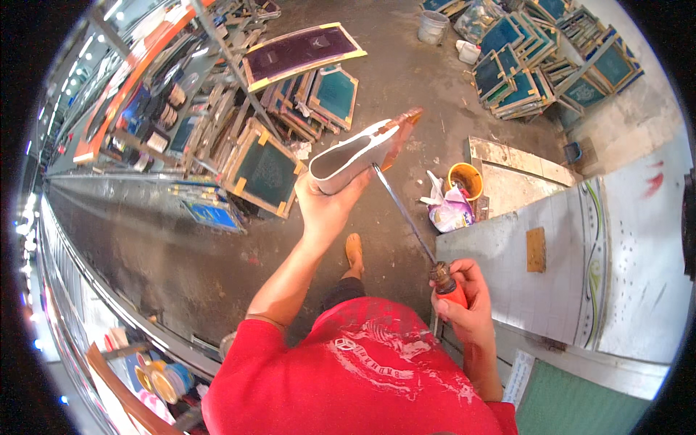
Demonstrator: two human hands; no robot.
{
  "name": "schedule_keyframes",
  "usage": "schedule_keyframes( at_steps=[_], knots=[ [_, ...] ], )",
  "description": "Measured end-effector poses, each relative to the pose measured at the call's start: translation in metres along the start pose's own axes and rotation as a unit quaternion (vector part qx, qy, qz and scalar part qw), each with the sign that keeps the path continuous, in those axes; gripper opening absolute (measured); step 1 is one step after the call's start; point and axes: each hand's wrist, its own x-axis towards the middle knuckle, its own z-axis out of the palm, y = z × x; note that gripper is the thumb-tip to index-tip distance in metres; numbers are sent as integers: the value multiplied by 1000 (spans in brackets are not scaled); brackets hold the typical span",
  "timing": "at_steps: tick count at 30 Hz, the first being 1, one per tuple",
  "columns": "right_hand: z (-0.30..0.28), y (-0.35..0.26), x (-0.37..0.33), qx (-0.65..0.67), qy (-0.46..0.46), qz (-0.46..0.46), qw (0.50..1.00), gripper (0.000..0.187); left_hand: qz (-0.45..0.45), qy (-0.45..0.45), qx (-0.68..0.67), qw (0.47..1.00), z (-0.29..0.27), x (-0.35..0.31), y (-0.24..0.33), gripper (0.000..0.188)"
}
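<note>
My left hand is closed around the hollow, teardrop-shaped metal handle of a squeegee, raised in front of me. Its orange-brown blade points away to the upper right, and brown stains mark the metal near it. In my right hand is a long screwdriver with a red and dark handle, gripped between thumb and fingers. The shaft slants up to the left. Its tip meets the side of the squeegee handle; whether it sits in a screw is too small to tell.
Framed printing screens lean in stacks at left, more screens at the back right. A metal-topped table with a small wooden block stands at right. Beyond it are a yellow bucket and a plastic bag.
</note>
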Motion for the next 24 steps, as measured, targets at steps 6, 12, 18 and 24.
schedule_keyframes(
  at_steps=[6, 12, 18, 24],
  knots=[
    [24, -28, 102, -490, 116, -308, 807, 41, 33, 9, 29, 999, 18, 115, -28, 35],
    [24, -53, 186, -503, 111, -295, 805, 44, 65, -53, 55, 995, 52, 205, -52, 39],
    [-11, -70, 264, -417, 127, -212, 875, 40, 98, -88, 27, 991, 111, 286, -93, 42],
    [-56, -113, 366, -46, 105, -33, 993, 43, 97, -102, 30, 990, 189, 376, -122, 40]
  ],
)
